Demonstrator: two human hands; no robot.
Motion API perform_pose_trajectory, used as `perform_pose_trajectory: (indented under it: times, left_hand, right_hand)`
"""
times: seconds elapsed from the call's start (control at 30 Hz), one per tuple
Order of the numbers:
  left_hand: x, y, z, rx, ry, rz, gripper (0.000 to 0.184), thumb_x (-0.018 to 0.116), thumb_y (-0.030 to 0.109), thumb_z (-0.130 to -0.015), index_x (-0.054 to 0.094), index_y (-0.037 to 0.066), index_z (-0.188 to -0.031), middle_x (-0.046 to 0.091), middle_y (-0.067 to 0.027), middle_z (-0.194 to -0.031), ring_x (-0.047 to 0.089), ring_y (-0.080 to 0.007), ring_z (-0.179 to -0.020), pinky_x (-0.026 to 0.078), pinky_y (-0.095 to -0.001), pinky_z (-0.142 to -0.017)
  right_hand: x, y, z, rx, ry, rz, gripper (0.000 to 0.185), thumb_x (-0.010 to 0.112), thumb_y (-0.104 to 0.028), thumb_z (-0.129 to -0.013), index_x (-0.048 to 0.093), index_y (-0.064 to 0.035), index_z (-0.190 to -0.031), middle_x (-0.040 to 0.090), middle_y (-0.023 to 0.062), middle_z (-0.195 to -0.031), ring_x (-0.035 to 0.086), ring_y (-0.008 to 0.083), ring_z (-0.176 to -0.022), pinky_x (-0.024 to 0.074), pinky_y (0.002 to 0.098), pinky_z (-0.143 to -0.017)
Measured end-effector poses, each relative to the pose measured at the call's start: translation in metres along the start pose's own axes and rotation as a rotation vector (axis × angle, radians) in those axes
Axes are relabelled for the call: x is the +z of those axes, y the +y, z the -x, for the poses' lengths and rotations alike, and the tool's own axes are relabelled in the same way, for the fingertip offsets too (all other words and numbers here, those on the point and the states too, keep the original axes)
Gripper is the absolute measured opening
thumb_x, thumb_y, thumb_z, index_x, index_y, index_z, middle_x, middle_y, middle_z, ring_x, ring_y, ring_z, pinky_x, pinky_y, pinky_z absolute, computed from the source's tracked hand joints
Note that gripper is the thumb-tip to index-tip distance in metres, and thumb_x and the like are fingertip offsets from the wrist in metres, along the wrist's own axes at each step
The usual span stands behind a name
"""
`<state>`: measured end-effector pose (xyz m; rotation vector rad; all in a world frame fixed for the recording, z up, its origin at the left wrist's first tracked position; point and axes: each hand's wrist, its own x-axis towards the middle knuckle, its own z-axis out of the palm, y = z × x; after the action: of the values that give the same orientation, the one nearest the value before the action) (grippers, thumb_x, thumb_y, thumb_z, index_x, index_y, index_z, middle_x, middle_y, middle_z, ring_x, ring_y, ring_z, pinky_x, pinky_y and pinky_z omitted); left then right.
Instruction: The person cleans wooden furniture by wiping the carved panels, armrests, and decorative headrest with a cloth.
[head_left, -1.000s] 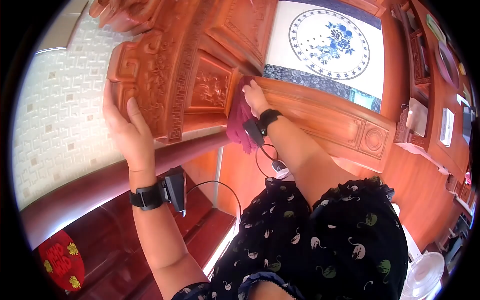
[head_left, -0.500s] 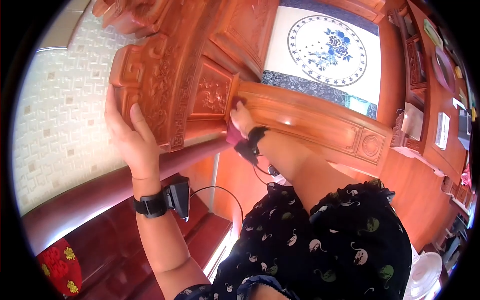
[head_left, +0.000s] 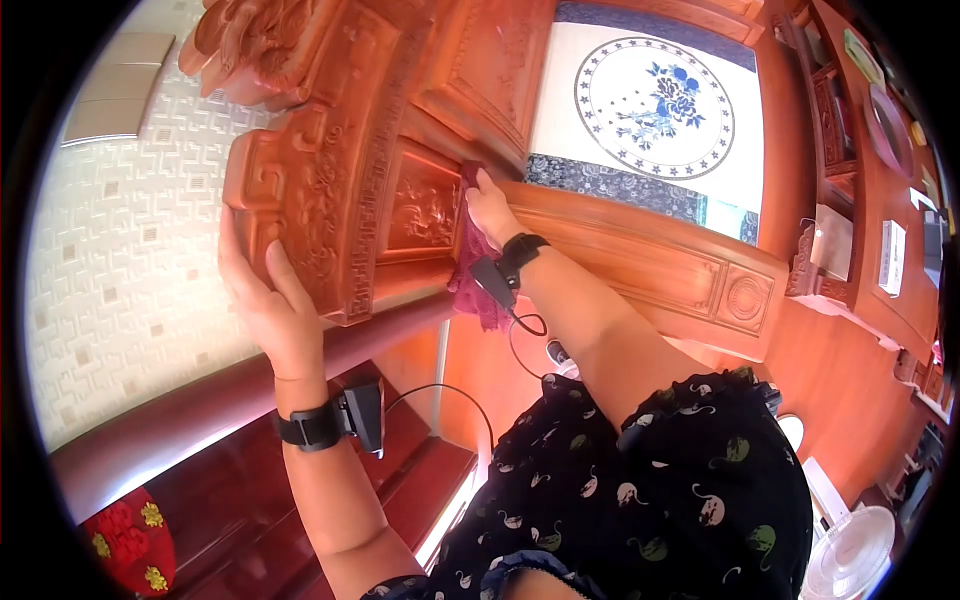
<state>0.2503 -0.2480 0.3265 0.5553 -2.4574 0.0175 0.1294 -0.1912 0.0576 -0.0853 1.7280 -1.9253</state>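
Observation:
My left hand (head_left: 270, 300) rests against the carved end of a reddish wooden sofa (head_left: 335, 190), fingers stretched along its edge and thumb apart. Bunched in my right hand (head_left: 490, 210) is a dark purple cloth (head_left: 480, 290), pressed against the wood where a carved panel (head_left: 425, 200) meets the long front rail (head_left: 640, 260). The cloth's loose end hangs below the wrist. Each wrist carries a black strap with a small device, and a cable runs from it.
A white seat cushion (head_left: 655, 110) with a blue flower print lies on the sofa. Patterned wallpaper (head_left: 120, 330) is at left, above a dark red rail. A red festive ornament (head_left: 130, 540) sits lower left. At right are a wooden cabinet (head_left: 880, 270) and a white fan (head_left: 850, 550).
My right hand has moved slightly up along the panel's edge with the cloth, and more of the cloth now hangs in sight. My left hand keeps its place on the carved end.

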Motion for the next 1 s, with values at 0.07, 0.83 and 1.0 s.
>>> perform_pose_trajectory:
  times: [0.07,0.83,1.0]
  left_hand:
    - [0.000,0.000,-0.002,-0.004,0.010,0.005,0.043,0.040,0.012,-0.093,0.031,0.000,-0.133,0.042,-0.0196,-0.128,0.045,-0.0305,-0.114,0.037,-0.0351,-0.094]
    - [-0.001,0.000,-0.001,-0.056,0.006,0.021,0.047,0.047,0.008,-0.088,0.032,-0.002,-0.131,0.041,-0.0217,-0.128,0.042,-0.0353,-0.116,0.034,-0.0385,-0.097]
    - [-0.001,-0.001,0.000,-0.031,0.030,0.007,0.046,0.046,0.010,-0.088,0.033,0.000,-0.131,0.043,-0.0209,-0.126,0.043,-0.0362,-0.114,0.035,-0.0396,-0.096]
  right_hand:
    - [0.003,0.010,-0.005,-0.174,0.001,0.299,0.035,0.044,-0.011,-0.081,0.044,0.0026,-0.114,0.054,0.0326,-0.095,0.049,0.0474,-0.092,0.0412,0.0455,-0.082]
    - [-0.010,-0.027,-0.010,0.010,-0.232,-0.110,0.039,0.040,-0.006,-0.080,0.050,-0.0035,-0.117,0.052,0.0207,-0.115,0.049,0.0314,-0.108,0.0375,0.0316,-0.091]
    - [0.003,-0.035,-0.011,-0.228,-0.137,0.438,0.030,0.043,-0.011,-0.079,0.053,0.0029,-0.103,0.051,0.0265,-0.111,0.048,0.0387,-0.105,0.0395,0.0395,-0.089]
